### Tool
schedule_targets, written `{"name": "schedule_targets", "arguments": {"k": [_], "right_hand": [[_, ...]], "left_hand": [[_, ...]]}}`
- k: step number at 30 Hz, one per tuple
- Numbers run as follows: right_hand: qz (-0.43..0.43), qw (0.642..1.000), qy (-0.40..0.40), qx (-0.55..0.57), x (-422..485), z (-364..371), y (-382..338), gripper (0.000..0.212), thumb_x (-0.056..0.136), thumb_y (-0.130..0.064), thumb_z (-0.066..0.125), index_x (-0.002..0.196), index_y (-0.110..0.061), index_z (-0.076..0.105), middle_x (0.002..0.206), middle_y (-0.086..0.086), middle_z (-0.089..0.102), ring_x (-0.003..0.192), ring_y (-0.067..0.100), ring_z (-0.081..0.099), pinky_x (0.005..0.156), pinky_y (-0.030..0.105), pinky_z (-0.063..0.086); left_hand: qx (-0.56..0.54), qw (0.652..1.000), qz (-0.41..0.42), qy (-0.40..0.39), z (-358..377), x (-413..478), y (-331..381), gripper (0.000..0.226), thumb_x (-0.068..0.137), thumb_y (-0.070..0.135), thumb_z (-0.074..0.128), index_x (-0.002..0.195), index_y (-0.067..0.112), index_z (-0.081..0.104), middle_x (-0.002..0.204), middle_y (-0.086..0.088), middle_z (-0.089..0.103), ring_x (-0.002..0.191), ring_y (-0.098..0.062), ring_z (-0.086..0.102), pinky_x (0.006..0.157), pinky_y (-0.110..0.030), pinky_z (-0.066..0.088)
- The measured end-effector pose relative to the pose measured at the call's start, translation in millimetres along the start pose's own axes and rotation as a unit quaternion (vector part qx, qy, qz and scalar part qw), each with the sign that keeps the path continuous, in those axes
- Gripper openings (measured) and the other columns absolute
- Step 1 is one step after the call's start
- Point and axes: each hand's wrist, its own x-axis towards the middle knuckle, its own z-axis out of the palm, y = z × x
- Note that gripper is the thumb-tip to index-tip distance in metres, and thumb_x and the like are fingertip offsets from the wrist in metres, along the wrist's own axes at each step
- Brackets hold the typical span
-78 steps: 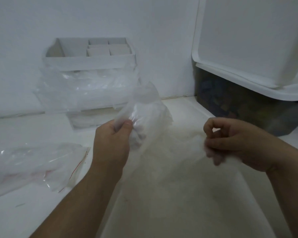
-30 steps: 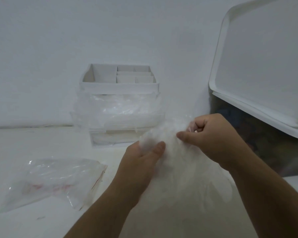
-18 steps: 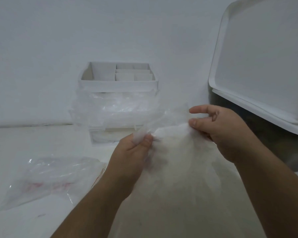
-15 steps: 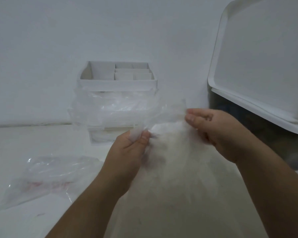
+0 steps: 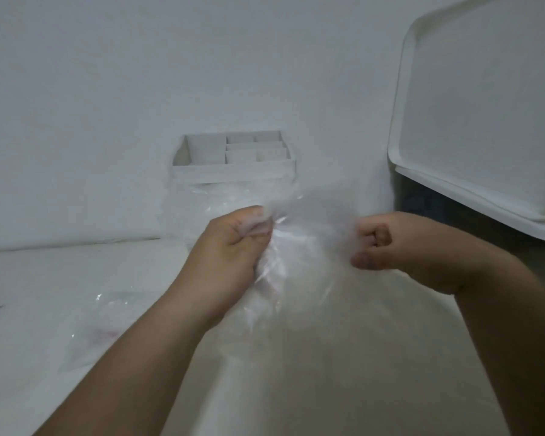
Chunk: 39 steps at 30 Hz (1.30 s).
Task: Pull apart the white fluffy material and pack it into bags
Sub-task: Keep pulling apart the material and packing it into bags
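the clear bag (image 5: pixel 306 237) hangs between the two hands, and its top edge runs from left to right, from one hand to the other. the left hand (image 5: pixel 230 250) has its fingers curled and pinches the left side of this edge between thumb and fingers. the right hand (image 5: pixel 387 247) is closed like a fist at the right side of the edge. it seems to grip the film there, but the picture is blurred and i cannot tell exactly where the plastic passes in its fingers. the body of the bag falls down from the hands, toward the person.

the white fluffy material (image 5: pixel 343 366) lies as a wide pale mass below the hands and nearer to the person, between the two forearms and partly under the right one. how much of it is already inside the bag i cannot tell.

in my judgement the coming move depends on this: the mouth of the bag is above and the material is below it. the right hand is nearer to the mass, so it is the natural one to let go and reach down for a tuft, while the left holds the mouth up
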Motion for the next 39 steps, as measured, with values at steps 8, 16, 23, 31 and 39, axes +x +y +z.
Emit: {"name": "schedule_targets", "arguments": {"k": [8, 16, 23, 31, 39], "right_hand": [[-0.009, 0.966, 0.224, 0.129, 16, 30, -11, 0.025, 0.084, -0.015, 0.074, 0.091, 0.009, 0.07, 0.093, 0.039, 0.065, 0.073, 0.034, 0.062, 0.074, 0.045, 0.051], [-0.006, 0.971, 0.233, 0.052, 12, 32, -14, 0.022, 0.084, -0.011, 0.075, 0.071, 0.005, 0.069, 0.062, 0.018, 0.061, 0.059, 0.025, 0.057, 0.062, 0.036, 0.045], [-0.033, 0.98, 0.181, -0.081, 7, 46, -27, 0.033, 0.082, -0.016, 0.077, 0.059, 0.001, 0.061, 0.05, 0.002, 0.046, 0.046, 0.01, 0.041, 0.048, 0.023, 0.036], [0.003, 0.986, 0.165, 0.032, 7, 36, -29, 0.015, 0.084, -0.024, 0.075, 0.078, -0.011, 0.076, 0.074, 0.012, 0.073, 0.069, 0.03, 0.072, 0.069, 0.047, 0.061], [0.041, 0.943, 0.315, 0.097, 14, 18, -15, 0.02, 0.086, -0.015, 0.074, 0.074, 0.001, 0.071, 0.072, 0.019, 0.07, 0.074, 0.038, 0.07, 0.067, 0.043, 0.059]], "left_hand": [[-0.035, 0.983, -0.176, -0.032, -27, -22, 14, 0.009, 0.094, 0.008, 0.064, 0.097, 0.008, 0.072, 0.082, -0.02, 0.072, 0.066, -0.026, 0.064, 0.065, -0.036, 0.049], [0.21, 0.975, -0.066, 0.014, -55, -26, 38, 0.041, 0.082, 0.034, 0.077, 0.121, 0.034, 0.061, 0.106, 0.014, 0.068, 0.097, -0.001, 0.065, 0.08, -0.026, 0.054], [0.364, 0.914, -0.03, -0.174, -13, 9, 62, 0.024, 0.08, 0.019, 0.075, 0.1, 0.03, 0.068, 0.086, 0.014, 0.066, 0.081, -0.007, 0.064, 0.067, -0.021, 0.049], [0.35, 0.915, -0.081, -0.185, -12, 55, 81, 0.02, 0.078, 0.004, 0.074, 0.077, 0.024, 0.074, 0.075, 0.007, 0.071, 0.074, -0.012, 0.067, 0.068, -0.028, 0.055], [0.359, 0.929, -0.08, -0.034, -5, 62, 107, 0.075, 0.083, 0.076, 0.045, 0.069, 0.006, 0.069, 0.055, -0.003, 0.066, 0.047, -0.011, 0.057, 0.053, -0.026, 0.045]]}}
